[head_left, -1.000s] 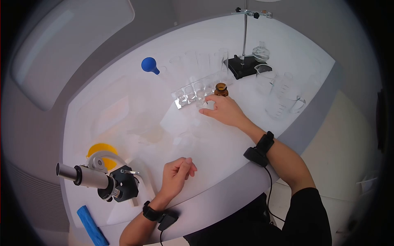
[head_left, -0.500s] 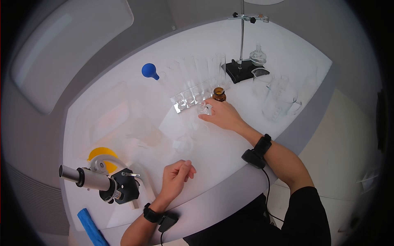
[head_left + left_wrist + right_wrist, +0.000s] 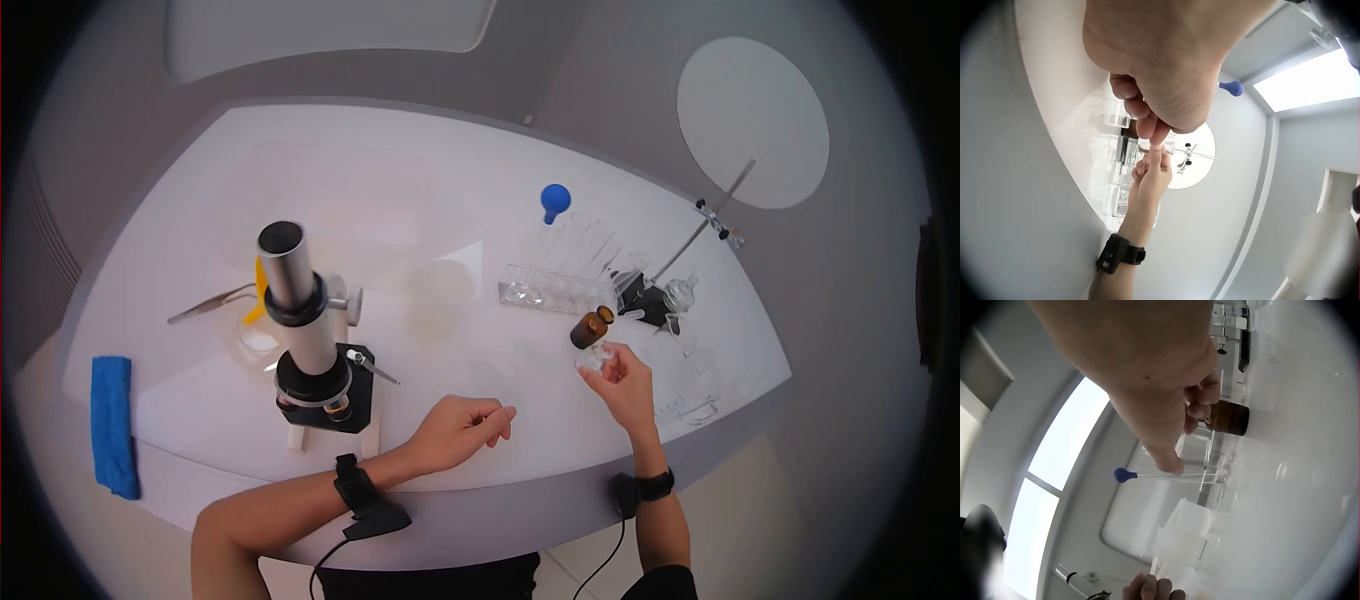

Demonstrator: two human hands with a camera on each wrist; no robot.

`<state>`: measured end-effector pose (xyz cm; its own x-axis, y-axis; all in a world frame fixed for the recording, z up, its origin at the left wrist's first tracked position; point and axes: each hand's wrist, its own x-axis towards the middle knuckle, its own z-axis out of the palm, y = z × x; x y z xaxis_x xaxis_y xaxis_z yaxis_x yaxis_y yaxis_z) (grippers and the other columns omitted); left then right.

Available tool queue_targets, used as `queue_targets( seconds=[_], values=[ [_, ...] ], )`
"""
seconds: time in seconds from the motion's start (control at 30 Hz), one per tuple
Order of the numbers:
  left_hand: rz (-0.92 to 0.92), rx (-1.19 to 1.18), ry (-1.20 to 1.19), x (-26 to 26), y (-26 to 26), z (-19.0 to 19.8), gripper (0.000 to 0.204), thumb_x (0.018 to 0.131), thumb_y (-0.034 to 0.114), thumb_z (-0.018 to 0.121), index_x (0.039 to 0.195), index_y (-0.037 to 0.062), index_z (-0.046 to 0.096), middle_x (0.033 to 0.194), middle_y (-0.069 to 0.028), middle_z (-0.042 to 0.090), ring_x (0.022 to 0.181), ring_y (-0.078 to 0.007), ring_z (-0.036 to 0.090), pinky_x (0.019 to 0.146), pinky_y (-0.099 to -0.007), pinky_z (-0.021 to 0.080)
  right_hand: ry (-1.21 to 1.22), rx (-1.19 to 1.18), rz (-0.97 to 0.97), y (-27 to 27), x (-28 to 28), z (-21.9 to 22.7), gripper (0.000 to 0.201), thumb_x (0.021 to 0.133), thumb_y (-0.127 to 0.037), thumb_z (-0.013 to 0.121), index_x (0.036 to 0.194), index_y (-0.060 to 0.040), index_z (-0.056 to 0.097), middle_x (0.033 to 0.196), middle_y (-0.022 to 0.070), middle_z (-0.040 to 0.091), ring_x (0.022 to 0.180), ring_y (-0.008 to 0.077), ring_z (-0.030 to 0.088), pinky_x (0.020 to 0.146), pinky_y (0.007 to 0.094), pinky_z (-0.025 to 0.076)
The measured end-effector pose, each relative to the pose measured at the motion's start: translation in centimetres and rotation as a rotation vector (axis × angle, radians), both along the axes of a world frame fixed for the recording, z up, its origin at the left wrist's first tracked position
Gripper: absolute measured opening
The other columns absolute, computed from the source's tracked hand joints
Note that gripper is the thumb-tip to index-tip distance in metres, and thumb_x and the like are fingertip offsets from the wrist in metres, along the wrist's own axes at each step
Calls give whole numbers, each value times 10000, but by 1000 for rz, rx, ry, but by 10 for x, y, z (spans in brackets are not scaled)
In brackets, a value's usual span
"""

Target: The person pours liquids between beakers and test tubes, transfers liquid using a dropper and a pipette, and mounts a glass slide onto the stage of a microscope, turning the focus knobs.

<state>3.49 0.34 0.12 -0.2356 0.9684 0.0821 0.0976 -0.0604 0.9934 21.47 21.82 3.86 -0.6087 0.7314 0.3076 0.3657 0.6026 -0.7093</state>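
Note:
My right hand (image 3: 628, 385) pinches a small clear glass piece (image 3: 592, 358) between thumb and fingers; its exact kind I cannot tell. Right beside those fingers stands an open brown glass bottle (image 3: 588, 330), upright in the right wrist view. Behind the bottle is a clear test tube rack (image 3: 540, 294), with glass tubes leaning at its back. My left hand (image 3: 462, 430) rests near the table's front edge, fingers loosely curled, holding nothing. In the left wrist view the left hand's own wrist and palm fill the top.
A microscope (image 3: 308, 345) stands left of the left hand, with tweezers (image 3: 205, 304) and a blue cloth (image 3: 113, 425) further left. A blue rubber bulb (image 3: 556, 200) is behind the rack. At the right are a clamp stand (image 3: 690, 247), a round flask (image 3: 680, 292) and clear beakers (image 3: 692, 385).
The head view has swung leftward, so the microscope now appears nearer the middle. My right fingers reached the glass piece beside the bottle and now pinch it. The left hand keeps its loose curl.

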Motion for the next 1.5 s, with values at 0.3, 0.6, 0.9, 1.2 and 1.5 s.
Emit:
queue_targets(
  seconds=[0.3, 0.6, 0.9, 1.2, 1.5],
  values=[
    [-26, 58, -7, -2, -4, -1, 402, 985, 333, 524, 761, 30, 666, 589, -5, 563, 547, -74, 461, 545, -253, 367, -160, -159, -86, -2, 60, -16, 373, 744, -161, 819, 1007, 23, 630, 808, 16, 596, 729, 76, 535, 622, 224, 435],
    [-28, -1, 7, -1, -3, 1, 403, 977, 335, 520, 754, 34, 669, 589, -20, 578, 553, -94, 513, 555, -271, 391, 212, -244, -84, -20, 108, 31, 246, 839, -24, 692, 1050, -25, 565, 1003, 58, 643, 918, 123, 611, 820, 256, 485],
    [-24, -41, 16, 0, 0, 1, 418, 985, 333, 513, 745, 28, 669, 571, -2, 556, 539, -68, 472, 526, -250, 367, 156, -56, -315, 30, 163, 98, 274, 876, -90, 669, 1119, -1, 582, 1067, 58, 618, 947, 126, 606, 801, 274, 490],
    [-20, -36, -7, 0, -1, 4, 395, 988, 306, 521, 750, 27, 667, 591, 8, 561, 564, -56, 466, 534, -249, 361, -384, 644, -337, 39, 160, 96, 385, 718, -8, 722, 1086, -74, 627, 1083, 76, 575, 949, 251, 602, 804, 352, 484],
    [-10, -35, 30, -1, -2, 6, 420, 975, 349, 508, 755, 28, 665, 573, -25, 568, 534, -102, 510, 538, -274, 392, -586, 1112, -359, 38, 146, 94, 409, 684, 85, 660, 1049, -99, 648, 1126, 63, 558, 1092, 275, 546, 920, 409, 432]
  ],
)
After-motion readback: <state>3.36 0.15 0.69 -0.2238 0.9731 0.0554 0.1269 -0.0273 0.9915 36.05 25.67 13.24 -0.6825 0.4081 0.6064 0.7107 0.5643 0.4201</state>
